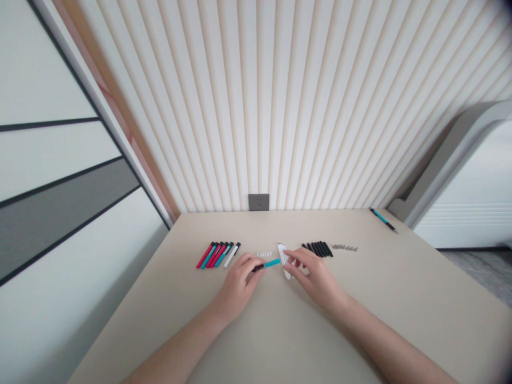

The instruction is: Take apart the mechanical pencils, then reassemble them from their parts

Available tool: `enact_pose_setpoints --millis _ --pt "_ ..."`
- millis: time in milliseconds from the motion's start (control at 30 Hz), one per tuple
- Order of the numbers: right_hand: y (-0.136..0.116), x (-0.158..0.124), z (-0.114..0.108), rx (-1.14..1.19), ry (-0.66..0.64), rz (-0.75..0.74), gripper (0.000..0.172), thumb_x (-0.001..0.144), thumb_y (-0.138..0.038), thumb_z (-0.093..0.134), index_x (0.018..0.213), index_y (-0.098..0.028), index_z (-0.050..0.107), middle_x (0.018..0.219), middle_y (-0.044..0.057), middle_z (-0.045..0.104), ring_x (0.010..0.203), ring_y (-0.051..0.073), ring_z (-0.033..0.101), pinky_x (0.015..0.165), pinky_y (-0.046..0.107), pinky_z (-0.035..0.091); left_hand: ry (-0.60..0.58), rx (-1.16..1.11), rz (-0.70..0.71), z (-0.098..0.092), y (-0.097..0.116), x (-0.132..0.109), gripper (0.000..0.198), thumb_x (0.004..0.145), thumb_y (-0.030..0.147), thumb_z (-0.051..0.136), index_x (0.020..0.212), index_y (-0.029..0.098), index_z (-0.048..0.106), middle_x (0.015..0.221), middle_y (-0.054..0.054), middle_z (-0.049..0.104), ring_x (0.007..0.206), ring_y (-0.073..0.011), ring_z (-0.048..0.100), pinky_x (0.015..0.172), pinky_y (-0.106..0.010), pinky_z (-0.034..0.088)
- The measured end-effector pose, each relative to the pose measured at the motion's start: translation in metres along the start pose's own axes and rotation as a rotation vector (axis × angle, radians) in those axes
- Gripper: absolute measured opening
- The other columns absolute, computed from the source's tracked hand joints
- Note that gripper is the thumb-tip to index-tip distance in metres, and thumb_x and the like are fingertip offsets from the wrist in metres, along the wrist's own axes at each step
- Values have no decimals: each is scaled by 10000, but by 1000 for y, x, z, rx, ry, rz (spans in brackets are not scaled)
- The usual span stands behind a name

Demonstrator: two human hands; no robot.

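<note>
Ribbed cream wall (280, 106), grey socket (258, 202) (just above beige table (304, 226)), dark-striped panels (60, 213) left, grey floor (480, 272) right.

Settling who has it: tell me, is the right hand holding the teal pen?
No, the left hand holds the teal pen; the right hand is on a white ribbed piece.

My left forearm (180, 341) and right forearm (384, 341) reach in from the bottom corners of the view, angling inward so that both wrists point toward the centre. My left hand (238, 285) is curled with the knuckles up and its fingertips (256, 262) pinched closed, while my right hand (316, 274) is turned palm down with its fingers (298, 256) stretched toward the left. The two hands are near each other but not touching, and both wrists are only slightly bent.
</note>
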State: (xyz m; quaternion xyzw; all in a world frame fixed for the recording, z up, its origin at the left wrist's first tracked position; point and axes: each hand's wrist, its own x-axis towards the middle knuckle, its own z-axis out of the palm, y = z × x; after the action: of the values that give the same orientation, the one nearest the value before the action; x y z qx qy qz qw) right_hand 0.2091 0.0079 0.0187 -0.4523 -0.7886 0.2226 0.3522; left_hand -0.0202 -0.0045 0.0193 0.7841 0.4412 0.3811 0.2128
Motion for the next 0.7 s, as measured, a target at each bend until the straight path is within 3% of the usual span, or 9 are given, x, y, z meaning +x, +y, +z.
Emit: enact_pose_setpoints --millis 133,300,400,533,700 --pt "13 3 -4 -287 -49 75 238 939 -258 478 1001 -209 702 913 72 675 885 201 613 812 312 464 68 -93 -118 2 -4 0 161 928 298 542 972 179 640 857 -35 645 782 -165 590 730 -282 488" --pt "15 1 -2 -470 -151 151 221 924 -251 492 856 -222 700 828 47 671 839 182 628 730 256 425 128 -134 -160 4 -8 -1 177 918 296 555 1045 194 624 902 -29 677 818 -163 617 752 -283 498" --pt "12 0 -1 -536 -152 210 237 919 -252 498 779 -220 686 802 46 674 783 179 635 665 255 400 149 -4 -95 3 -6 -2 157 886 253 594 1030 201 629 887 -25 676 810 -169 612 750 -298 496" --pt "13 -2 1 -579 -136 268 208 903 -240 520 794 -230 697 810 52 695 776 194 649 636 269 387 78 133 52 3 -5 -3 67 876 220 614 936 204 640 901 -41 667 879 -198 613 809 -342 493" --pt "13 -2 3 -593 -102 328 198 893 -226 516 787 -228 684 817 50 705 754 202 653 592 278 362 4 193 76 4 -8 -3 68 884 200 609 936 217 649 918 -36 650 897 -200 604 826 -356 489"
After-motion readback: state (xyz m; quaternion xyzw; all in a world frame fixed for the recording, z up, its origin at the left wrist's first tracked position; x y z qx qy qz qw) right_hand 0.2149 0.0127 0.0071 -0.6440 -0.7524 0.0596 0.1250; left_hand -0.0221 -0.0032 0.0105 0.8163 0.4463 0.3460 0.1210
